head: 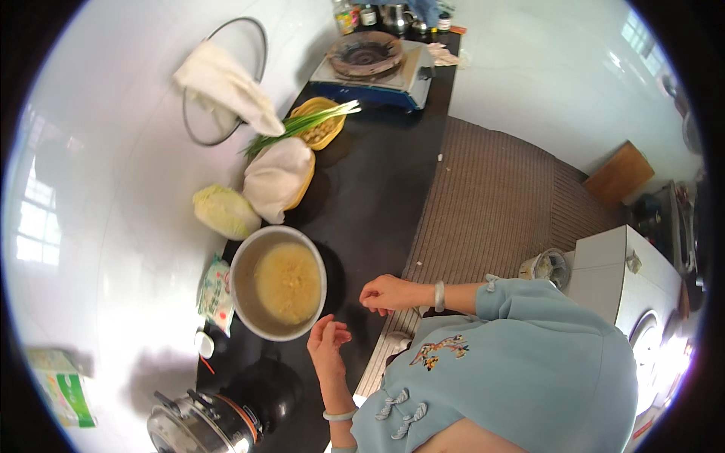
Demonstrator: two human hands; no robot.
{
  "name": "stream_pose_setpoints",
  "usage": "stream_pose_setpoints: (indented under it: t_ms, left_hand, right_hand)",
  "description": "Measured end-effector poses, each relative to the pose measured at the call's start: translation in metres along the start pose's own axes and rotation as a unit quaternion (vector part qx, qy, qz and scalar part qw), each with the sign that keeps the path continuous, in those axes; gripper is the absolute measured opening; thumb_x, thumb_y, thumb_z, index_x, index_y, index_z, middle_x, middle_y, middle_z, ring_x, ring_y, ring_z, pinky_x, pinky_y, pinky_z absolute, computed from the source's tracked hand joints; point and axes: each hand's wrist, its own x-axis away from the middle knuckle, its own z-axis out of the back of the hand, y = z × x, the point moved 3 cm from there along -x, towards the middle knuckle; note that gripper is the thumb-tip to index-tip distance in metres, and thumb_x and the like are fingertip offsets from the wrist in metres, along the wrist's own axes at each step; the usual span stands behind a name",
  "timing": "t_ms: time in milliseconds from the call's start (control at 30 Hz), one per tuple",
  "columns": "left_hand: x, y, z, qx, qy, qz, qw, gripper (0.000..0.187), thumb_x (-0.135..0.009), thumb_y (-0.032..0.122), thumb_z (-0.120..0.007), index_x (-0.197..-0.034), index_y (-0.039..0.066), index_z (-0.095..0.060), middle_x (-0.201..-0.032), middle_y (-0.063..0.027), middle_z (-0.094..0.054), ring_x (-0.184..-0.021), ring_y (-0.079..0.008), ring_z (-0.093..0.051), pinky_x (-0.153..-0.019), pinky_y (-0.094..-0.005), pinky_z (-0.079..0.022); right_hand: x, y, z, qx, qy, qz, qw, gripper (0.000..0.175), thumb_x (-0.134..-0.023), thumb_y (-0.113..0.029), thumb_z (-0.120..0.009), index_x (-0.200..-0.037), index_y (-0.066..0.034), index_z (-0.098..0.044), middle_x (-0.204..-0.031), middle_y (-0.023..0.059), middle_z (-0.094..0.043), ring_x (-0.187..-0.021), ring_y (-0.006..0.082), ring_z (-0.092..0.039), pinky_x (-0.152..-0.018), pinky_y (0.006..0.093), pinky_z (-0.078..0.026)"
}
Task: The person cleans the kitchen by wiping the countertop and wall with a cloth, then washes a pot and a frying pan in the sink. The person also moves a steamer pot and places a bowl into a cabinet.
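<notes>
A deep metal pot [241, 283] stands on the dark countertop in front of me. Cloudy yellowish liquid [289, 280] with pale bits fills its bottom. Close to the pot's near rim is my left hand [329, 342], fingers loosely bent and a little apart, with nothing seen in it. Whether it touches the rim is hard to tell. My right hand [388, 294] hovers at the counter's front edge, apart from the pot. Its fingers curl inward and no object shows in them.
Along the wall lie a napa cabbage [226, 212], a cloth-covered yellow basket [277, 175], and another basket [323, 136] with scallions [306, 124]. A gas stove [416, 85] stands farther along. Beside the pot are a plastic packet [215, 294] and an electric cooker [201, 424].
</notes>
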Motion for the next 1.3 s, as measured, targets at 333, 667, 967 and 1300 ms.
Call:
stream_pose_setpoints:
  t_ms: [333, 667, 967, 1300]
  left_hand:
    - [-0.050, -0.034, -0.138, -0.188, -0.252, 0.020, 0.949, 0.023, -0.098, 0.009, -0.057, -0.117, -0.002, -0.065, -0.090, -0.0103, -0.071, -0.072, -0.0145, -0.066, -0.067, -0.0266, -0.054]
    - [-0.091, -0.027, -0.318, -0.285, -0.284, -0.045, 0.915, 0.021, -0.096, 0.014, -0.064, -0.108, -0.002, -0.067, -0.085, -0.0082, -0.070, -0.074, -0.0145, -0.066, -0.066, -0.0274, -0.054]
    - [-0.016, -0.125, -0.590, -0.386, -0.564, 0.048, 0.729, 0.027, -0.101, 0.018, -0.057, -0.118, -0.003, -0.059, -0.095, -0.0149, -0.068, -0.078, -0.0181, -0.065, -0.071, -0.0302, -0.055]
    - [-0.006, -0.166, -0.765, -0.486, -0.631, 0.071, 0.600, 0.024, -0.100, 0.015, -0.058, -0.115, -0.003, -0.063, -0.092, -0.0140, -0.070, -0.075, -0.0162, -0.065, -0.071, -0.0284, -0.055]
  right_hand:
    - [0.102, 0.072, 0.057, -0.006, 0.175, -0.008, 0.985, 0.025, -0.093, -0.021, -0.056, -0.091, 0.0023, -0.067, -0.074, 0.0106, -0.068, -0.064, 0.0166, -0.067, -0.057, 0.0327, -0.055]
    - [0.201, 0.140, 0.178, -0.091, 0.308, -0.042, 0.946, 0.022, -0.088, -0.015, -0.056, -0.090, 0.0035, -0.067, -0.071, 0.0125, -0.069, -0.061, 0.0180, -0.068, -0.051, 0.0334, -0.056]
    - [0.362, 0.215, 0.329, -0.145, 0.476, -0.107, 0.861, 0.025, -0.087, -0.019, -0.053, -0.094, -0.0007, -0.069, -0.069, 0.0116, -0.069, -0.057, 0.0209, -0.068, -0.053, 0.0353, -0.056]
    - [0.717, 0.376, 0.388, 0.075, 0.793, -0.531, 0.289, 0.059, -0.087, -0.007, -0.056, -0.143, 0.0016, -0.040, -0.150, 0.0268, -0.036, -0.142, 0.0405, -0.034, -0.117, 0.0476, -0.034]
